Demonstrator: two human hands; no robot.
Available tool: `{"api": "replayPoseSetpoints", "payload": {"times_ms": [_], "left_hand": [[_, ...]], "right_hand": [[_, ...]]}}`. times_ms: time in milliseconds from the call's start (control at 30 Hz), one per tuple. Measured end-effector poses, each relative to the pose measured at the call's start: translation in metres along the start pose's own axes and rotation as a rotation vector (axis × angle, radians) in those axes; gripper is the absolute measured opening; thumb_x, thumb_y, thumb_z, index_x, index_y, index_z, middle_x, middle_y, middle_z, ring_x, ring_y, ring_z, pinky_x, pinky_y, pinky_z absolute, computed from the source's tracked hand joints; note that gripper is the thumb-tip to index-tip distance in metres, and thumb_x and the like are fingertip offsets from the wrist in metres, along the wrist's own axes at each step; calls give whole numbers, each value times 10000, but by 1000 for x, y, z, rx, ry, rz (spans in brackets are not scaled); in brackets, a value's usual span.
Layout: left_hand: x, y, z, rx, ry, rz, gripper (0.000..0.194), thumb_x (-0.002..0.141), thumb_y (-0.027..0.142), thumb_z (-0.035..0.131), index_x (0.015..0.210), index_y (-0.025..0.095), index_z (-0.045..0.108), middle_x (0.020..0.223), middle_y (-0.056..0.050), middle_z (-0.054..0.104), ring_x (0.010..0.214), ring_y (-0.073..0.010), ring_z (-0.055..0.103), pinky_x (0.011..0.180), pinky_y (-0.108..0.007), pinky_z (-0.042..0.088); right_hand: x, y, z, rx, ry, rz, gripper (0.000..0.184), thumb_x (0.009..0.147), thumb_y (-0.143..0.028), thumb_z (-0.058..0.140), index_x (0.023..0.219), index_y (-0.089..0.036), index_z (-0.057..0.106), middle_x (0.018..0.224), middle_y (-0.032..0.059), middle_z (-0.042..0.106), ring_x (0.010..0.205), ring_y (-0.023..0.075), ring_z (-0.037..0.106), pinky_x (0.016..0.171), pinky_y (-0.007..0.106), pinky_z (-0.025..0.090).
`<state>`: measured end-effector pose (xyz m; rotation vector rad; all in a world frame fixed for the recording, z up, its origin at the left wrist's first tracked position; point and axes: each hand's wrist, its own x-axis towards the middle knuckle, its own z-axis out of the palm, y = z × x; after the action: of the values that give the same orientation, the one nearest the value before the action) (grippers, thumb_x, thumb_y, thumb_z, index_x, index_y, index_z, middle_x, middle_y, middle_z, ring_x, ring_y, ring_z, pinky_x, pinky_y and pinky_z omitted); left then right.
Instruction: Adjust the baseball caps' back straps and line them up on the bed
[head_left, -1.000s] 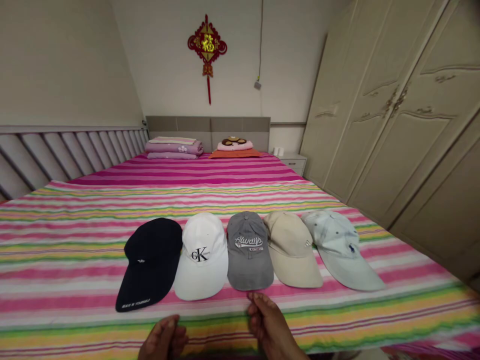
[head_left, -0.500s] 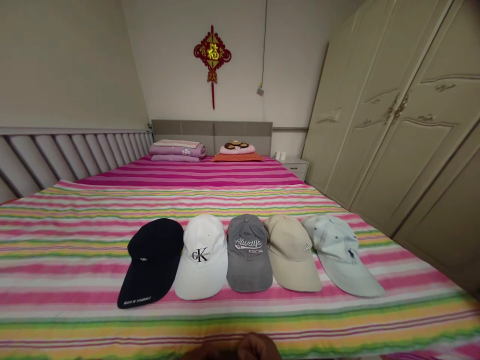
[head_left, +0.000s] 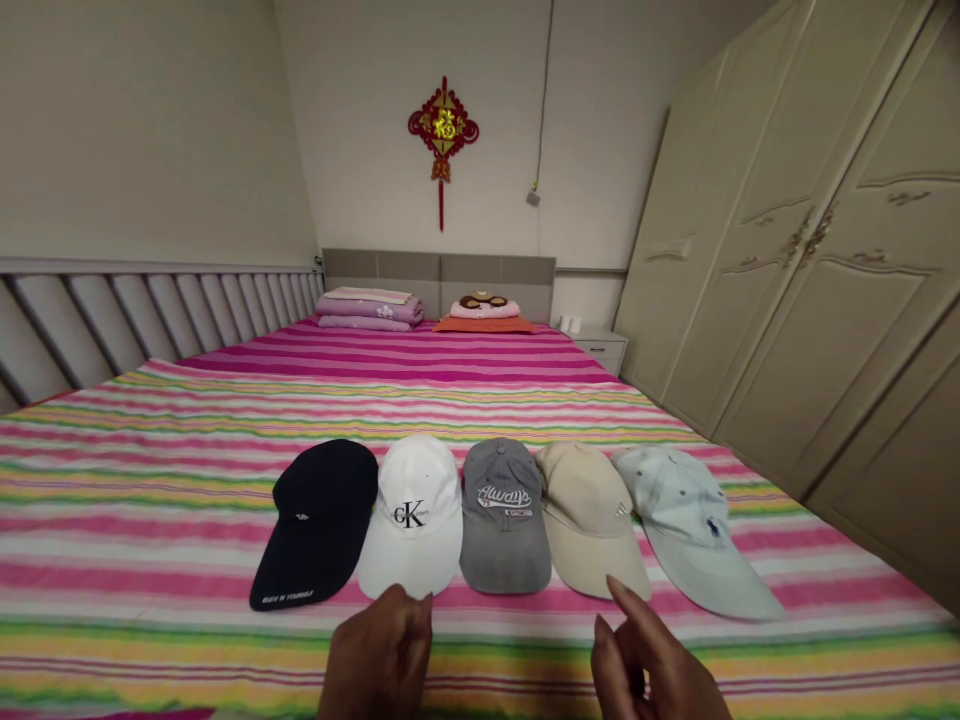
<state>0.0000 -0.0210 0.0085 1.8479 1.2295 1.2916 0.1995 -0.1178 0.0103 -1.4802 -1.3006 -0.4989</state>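
Observation:
Five caps would be too exact a tally, so several baseball caps lie side by side, brims toward me. From the left come a black cap [head_left: 315,520], a white cap [head_left: 416,510] with "CK" letters, a grey cap [head_left: 505,530] reading "Always", a beige cap [head_left: 589,510] and a pale mint cap [head_left: 686,530]. My left hand [head_left: 381,655] is closed, knuckles up, just in front of the white cap's brim; nothing shows in it. My right hand [head_left: 651,660] has thumb and index finger apart, the index tip overlapping the beige brim in view. Contact there is unclear.
A striped sheet [head_left: 187,540] covers the bed. Folded purple bedding [head_left: 367,310] and an orange-and-pink pile [head_left: 484,318] rest by the headboard [head_left: 495,270]. A slatted rail [head_left: 172,315] runs along the left; a wardrobe [head_left: 750,300] and a nightstand [head_left: 604,350] stand right.
Both hands have come up from the bottom edge and separated, left hand to the left, right hand to the right. The view has shifted slightly; the caps keep their arrangement.

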Motion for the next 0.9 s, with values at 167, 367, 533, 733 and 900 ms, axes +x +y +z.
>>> {"api": "replayPoseSetpoints", "payload": {"times_ms": [167,367,533,733,900], "left_hand": [[5,-4,3,-230,-1,-297,449,557,143,641,1000,211,600,373,38,383,416,-165,419,469,-244,289],[11,3,-5,-248,110,-335,607,563,85,577,1148,191,456,387,55,416,366,-160,368,426,-245,211],[11,-4,-7,-165,94,-305,576,564,123,603,1122,182,474,394,51,419,404,-174,403,445,-245,230],[3,-23,0,15,68,-161,614,544,193,667,1138,180,514,414,39,473,387,-159,379,444,-249,234],[-1,-37,4,41,-28,-12,298,650,298,635,929,195,657,539,-21,548,530,-157,496,553,-240,343]], "right_hand": [[-2,7,9,-98,1,-152,638,844,-179,398,1380,-26,89,376,-72,420,298,150,420,336,246,334],[17,4,5,-137,-29,-272,739,815,-99,429,1372,15,-42,392,-78,407,314,137,401,328,231,319],[24,8,12,-141,-17,-373,749,788,-81,441,1360,60,-21,393,-71,412,307,133,383,318,240,314],[26,8,13,-134,-17,-431,591,792,-52,448,1328,14,208,418,-52,467,321,131,409,345,246,347],[10,8,27,-39,-251,-538,156,845,-142,437,957,-127,545,685,74,652,607,158,599,567,253,446]]}}
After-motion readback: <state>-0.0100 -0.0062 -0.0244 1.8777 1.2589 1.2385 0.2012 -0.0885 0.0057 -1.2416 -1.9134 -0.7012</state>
